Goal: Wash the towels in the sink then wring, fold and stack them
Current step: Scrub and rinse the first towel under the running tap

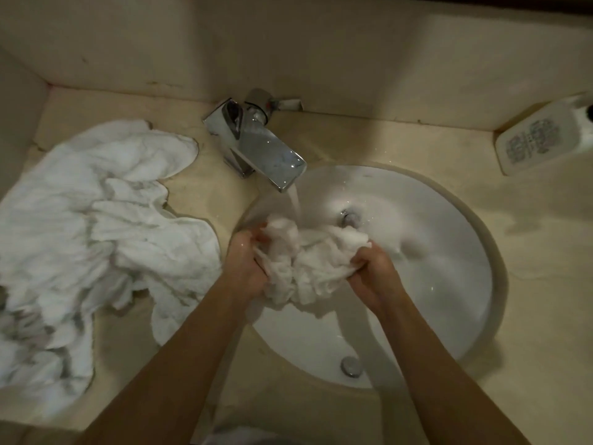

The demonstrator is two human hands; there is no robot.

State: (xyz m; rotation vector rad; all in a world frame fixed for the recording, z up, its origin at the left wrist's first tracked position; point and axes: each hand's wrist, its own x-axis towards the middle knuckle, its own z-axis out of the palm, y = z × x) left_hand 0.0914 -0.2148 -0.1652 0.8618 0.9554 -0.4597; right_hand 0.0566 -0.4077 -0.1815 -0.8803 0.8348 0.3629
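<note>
Both hands — left hand (247,264), right hand (369,274) — clench a wet towel (305,261) in the sink (449,252), under the running faucet (256,146); more towels (96,220) lie left on the bench (529,284).

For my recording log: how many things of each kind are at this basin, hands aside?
Towel in the hands under the running water: 1
Heap of white towels on the counter, separate pieces cannot be told apart: 1
Faucet: 1
Sink: 1
White bottle lying on the counter: 1
Total: 5

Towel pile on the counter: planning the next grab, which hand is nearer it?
Left. The left hand grips the towel beside the towel pile; the right hand is farther.
</note>
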